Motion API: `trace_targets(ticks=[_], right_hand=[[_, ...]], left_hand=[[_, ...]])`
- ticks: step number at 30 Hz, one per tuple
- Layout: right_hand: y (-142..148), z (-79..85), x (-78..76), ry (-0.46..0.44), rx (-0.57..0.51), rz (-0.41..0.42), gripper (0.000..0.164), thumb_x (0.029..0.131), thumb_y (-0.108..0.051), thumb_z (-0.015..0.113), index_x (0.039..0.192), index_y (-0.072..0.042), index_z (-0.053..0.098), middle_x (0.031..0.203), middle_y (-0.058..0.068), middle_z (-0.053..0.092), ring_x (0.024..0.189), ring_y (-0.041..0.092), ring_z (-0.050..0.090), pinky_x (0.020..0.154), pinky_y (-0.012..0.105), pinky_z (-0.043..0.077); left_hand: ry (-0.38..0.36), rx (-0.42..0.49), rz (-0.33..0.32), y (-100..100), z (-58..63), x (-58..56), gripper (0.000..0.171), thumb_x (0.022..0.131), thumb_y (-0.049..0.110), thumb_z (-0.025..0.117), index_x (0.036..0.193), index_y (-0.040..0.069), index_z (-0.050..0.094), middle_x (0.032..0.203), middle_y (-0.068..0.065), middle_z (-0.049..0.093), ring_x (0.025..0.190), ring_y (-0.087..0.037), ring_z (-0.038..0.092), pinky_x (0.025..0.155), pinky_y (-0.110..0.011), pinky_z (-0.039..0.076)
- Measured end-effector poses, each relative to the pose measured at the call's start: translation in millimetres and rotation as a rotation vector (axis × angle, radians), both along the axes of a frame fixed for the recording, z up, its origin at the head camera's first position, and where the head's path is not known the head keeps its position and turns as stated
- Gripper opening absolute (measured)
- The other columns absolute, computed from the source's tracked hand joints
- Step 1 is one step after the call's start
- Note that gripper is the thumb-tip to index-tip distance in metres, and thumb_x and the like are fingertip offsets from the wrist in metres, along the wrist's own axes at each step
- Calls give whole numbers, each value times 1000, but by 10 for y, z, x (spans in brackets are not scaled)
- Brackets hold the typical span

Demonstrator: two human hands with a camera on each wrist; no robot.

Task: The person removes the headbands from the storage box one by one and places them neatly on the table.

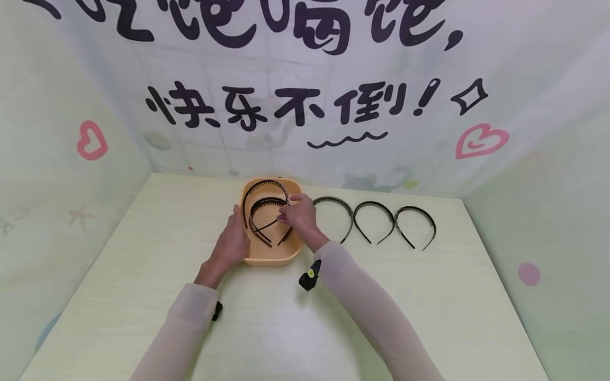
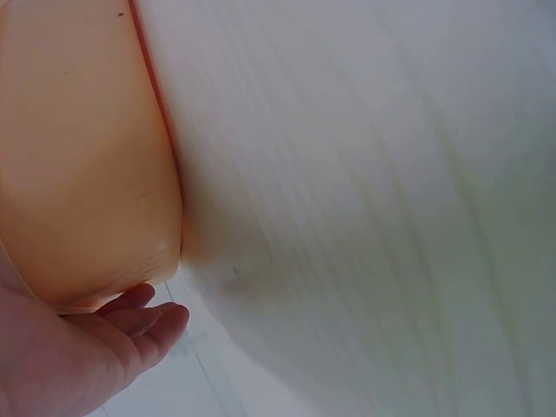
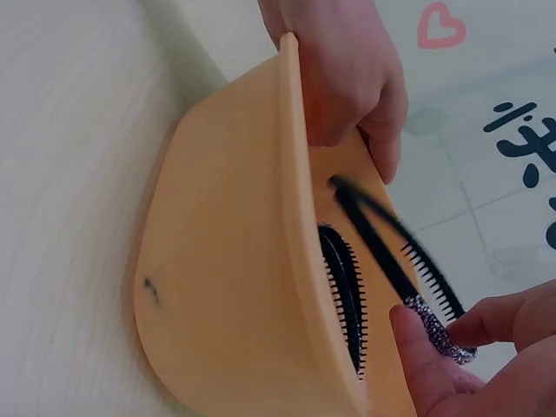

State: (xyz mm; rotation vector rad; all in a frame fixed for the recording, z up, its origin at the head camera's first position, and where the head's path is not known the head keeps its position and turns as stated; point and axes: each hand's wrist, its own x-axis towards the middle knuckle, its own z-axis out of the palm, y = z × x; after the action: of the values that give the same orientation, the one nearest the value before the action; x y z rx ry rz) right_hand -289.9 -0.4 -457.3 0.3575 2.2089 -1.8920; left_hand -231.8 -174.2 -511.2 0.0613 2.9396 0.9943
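A light-orange plastic basin (image 1: 272, 262) sits on the table. My left hand (image 1: 232, 241) holds it by its left side, with fingertips (image 2: 167, 333) against the outer wall in the left wrist view. Over the basin's right part, my right hand (image 1: 303, 216) pinches a black toothed headband (image 3: 375, 241) between thumb and fingers. The pinched part is covered in glittering stones, and its ends point into the basin. Several dark headbands are in the basin, among them a toothed one (image 3: 346, 300) near the wall.
To the right of the basin, three more headbands stand in a row on the table: a left one (image 1: 334, 199), a middle one (image 1: 374, 204) and a right one (image 1: 418, 208). A printed curtain (image 1: 267, 148) hangs behind and along both sides.
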Motion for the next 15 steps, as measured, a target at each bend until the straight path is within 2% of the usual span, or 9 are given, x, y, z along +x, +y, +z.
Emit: trace_targets(ticks=[3,9,15], right_hand=[[74,20,-7,6,-50,34,46,87,4,67,132,-1,56,98,26,73,74,28,74,72,36,59],[251,64,27,5,-139,125,43,92,3,60,135,0,55,112,29,69,67,16,71,72,32,59],[473,75,107,1,-174,191,48,96,1,56,143,-7,50,116,31,66,71,16,71,81,38,58]], left_hand=[[7,-7,-1,0,-2,2,74,94,-1,36,154,-10,-7,152,-39,23,117,-47,52,96,-57,44],[11,-12,1,2,7,7,73,94,-1,35,154,-10,-7,151,-39,23,107,-45,55,90,-56,47],[11,-14,2,7,16,8,72,94,-1,34,153,-11,-6,150,-40,24,101,-43,56,86,-55,49]])
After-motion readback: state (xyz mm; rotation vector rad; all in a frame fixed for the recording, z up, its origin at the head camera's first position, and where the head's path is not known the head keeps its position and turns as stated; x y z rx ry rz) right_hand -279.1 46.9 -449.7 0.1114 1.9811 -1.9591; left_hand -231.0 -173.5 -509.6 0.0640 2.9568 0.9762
